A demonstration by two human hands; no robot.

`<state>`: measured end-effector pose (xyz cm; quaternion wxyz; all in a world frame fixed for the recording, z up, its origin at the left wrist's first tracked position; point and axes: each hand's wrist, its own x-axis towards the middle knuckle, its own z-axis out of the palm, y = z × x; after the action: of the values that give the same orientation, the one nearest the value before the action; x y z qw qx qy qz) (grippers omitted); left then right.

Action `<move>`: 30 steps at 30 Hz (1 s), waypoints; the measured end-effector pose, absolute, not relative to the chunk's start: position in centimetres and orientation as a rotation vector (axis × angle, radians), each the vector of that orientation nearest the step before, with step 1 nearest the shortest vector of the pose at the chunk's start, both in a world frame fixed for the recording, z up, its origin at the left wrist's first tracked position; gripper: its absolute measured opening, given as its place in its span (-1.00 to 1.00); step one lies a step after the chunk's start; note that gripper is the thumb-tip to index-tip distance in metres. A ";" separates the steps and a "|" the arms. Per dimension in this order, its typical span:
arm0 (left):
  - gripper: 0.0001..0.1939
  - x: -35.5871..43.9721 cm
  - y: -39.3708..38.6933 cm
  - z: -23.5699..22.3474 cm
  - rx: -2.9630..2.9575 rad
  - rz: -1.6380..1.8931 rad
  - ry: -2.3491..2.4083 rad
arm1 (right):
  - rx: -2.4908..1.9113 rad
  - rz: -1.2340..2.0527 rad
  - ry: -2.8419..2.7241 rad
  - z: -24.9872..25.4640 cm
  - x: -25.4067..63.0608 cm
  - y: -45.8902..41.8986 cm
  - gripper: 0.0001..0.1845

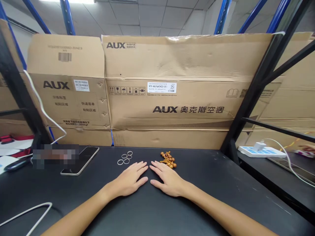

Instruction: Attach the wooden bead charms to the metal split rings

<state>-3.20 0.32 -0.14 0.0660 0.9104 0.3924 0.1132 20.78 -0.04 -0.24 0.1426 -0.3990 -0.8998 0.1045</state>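
My left hand [131, 178] lies palm down and flat on the black table [145, 213], fingers stretched out and holding nothing. Just beyond its fingers, to the left, is a small group of metal rings [126, 157], several of them loosely bunched together. My right hand [168, 178] rests flat beside it, also palm down with fingers extended and nothing in it. Behind the right fingertips sits a little heap of brown, glossy, gourd-shaped wooden beads or charms [169, 160], partly hidden by that hand. A narrow gap separates the two hands.
A phone [81, 160] lies at the left, near a white cable [39, 209]. Large cardboard panels [172, 59] stand along the back edge. Black metal frame posts [246, 98] flank the table. A white power strip [248, 151] with a plugged-in charger is at right.
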 end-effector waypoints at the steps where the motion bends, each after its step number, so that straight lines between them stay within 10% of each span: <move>1: -0.44 -3.2 0.3 -0.1 2.753 0.335 1.184 | -1.157 0.313 -2.608 -0.2 20.8 0.0 -0.29; 30: -0.43 -3.3 0.3 -0.2 2.757 0.376 1.174 | -1.154 0.340 -2.620 -0.3 20.9 0.0 -0.25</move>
<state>-3.25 0.32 -0.23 0.0605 0.9112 0.3881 0.1242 20.91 0.03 -0.26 0.1288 -0.3971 -0.9011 0.1171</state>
